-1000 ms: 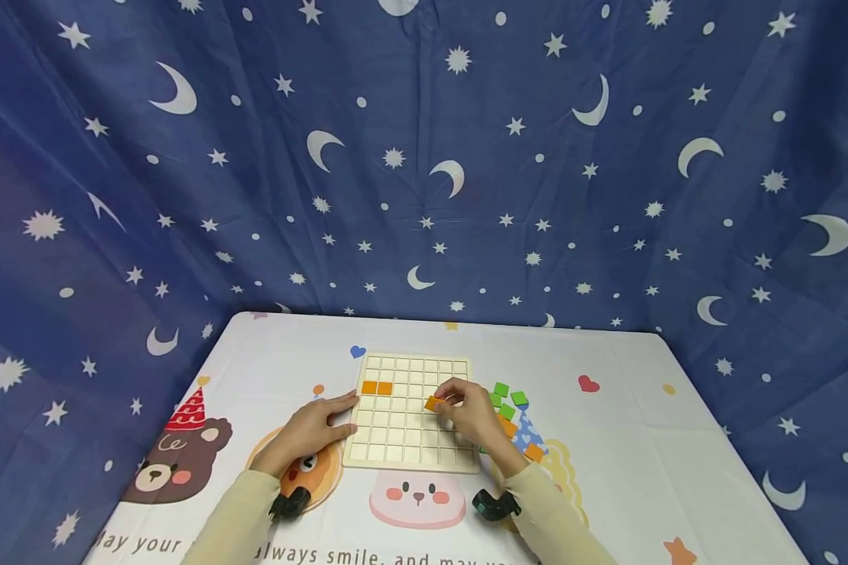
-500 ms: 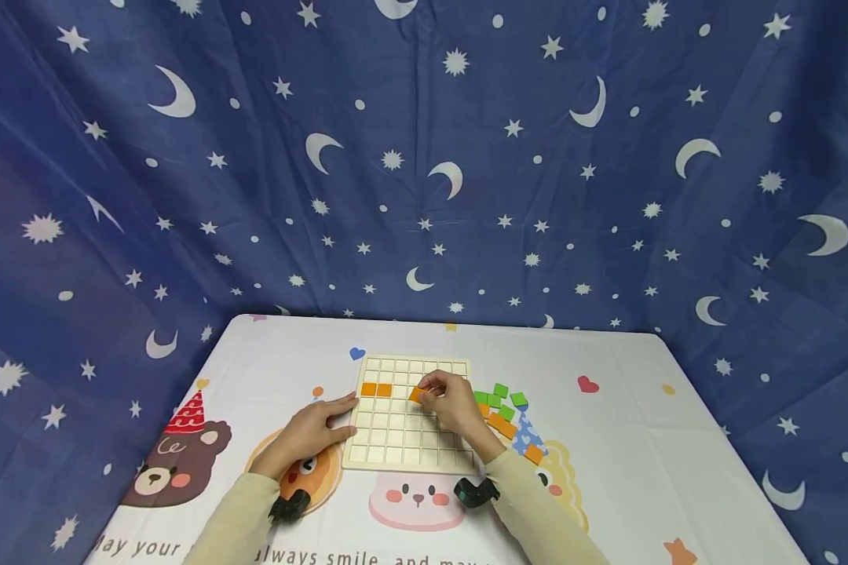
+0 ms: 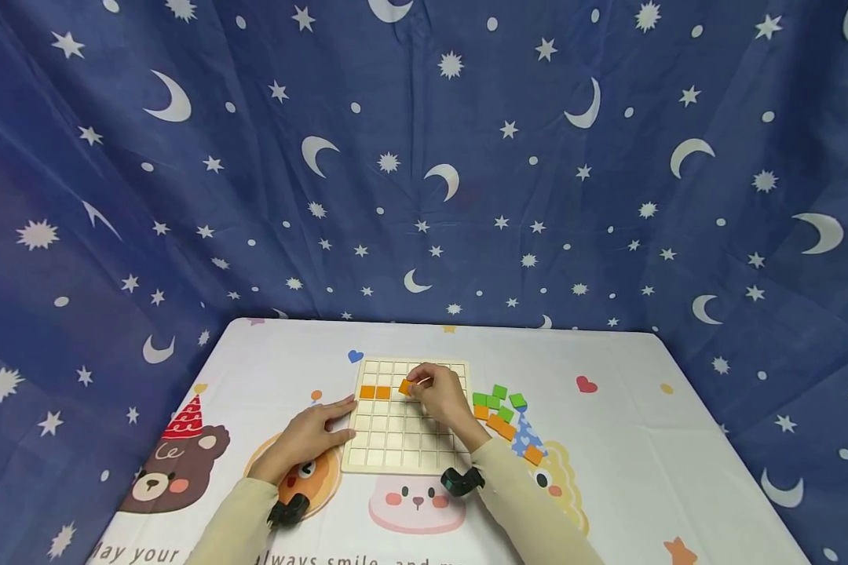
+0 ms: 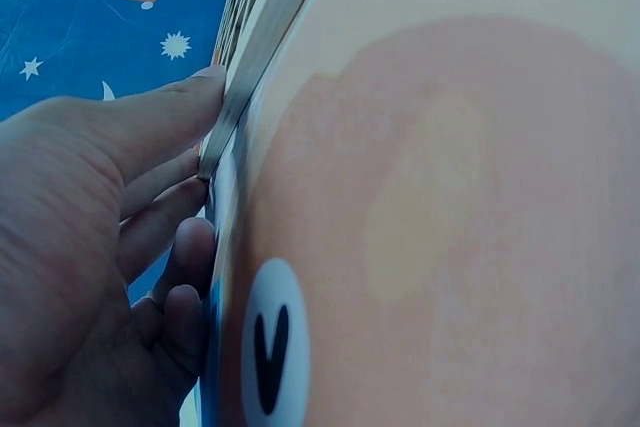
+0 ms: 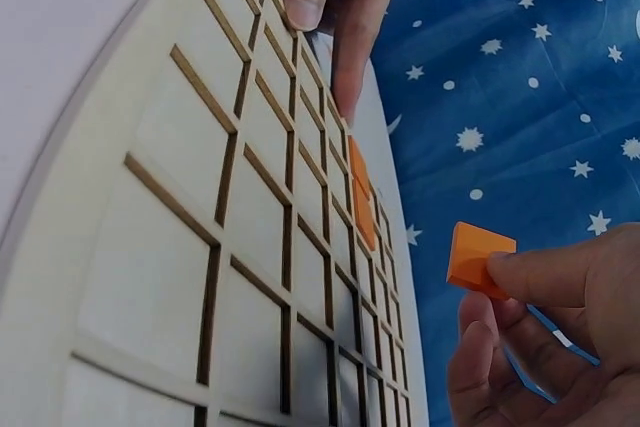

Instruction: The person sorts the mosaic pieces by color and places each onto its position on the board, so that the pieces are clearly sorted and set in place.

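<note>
Over the far half of a pale gridded board (image 3: 396,441), the right hand (image 3: 438,390) pinched an orange tile (image 3: 405,387), its grip closed with thumb and fingers on the piece; the right wrist view showed that tile tilted and apart from the board. To its left, two seated orange tiles (image 3: 375,392) lay side by side in neighbouring cells by the left edge. The left hand (image 3: 311,431) touched that same edge, its grip loose, thumb and fingers spread and holding nothing up. Just beside the board's right edge, green tiles (image 3: 499,391) lay loosely scattered, with loose orange tiles (image 3: 501,426) nearer the person, one of them a little apart. All of it rested on a worktop (image 3: 629,471) covered with a white cartoon-printed cloth, before a blue curtain (image 3: 424,102) patterned with moons and stars.
</note>
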### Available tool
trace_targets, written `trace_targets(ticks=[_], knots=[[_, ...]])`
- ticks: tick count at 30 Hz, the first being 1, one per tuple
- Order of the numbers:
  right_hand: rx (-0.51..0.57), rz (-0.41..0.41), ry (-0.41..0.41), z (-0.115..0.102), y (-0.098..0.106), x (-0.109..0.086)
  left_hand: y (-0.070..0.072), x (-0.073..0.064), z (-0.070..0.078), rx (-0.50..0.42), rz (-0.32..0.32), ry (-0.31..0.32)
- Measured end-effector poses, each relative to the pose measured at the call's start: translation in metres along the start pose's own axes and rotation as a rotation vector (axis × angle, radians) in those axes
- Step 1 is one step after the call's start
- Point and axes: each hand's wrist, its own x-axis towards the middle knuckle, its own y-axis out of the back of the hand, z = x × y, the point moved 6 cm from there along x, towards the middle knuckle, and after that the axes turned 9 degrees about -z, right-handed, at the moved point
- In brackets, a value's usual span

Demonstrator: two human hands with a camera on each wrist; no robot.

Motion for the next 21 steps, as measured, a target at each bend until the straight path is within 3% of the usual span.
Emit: trace_targets(ticks=[21], knots=[[-0.104,-0.018,-0.029,0.006,-0.015,0.017,0.001,0.0,0.0,0.002,-0.002,-0.002]])
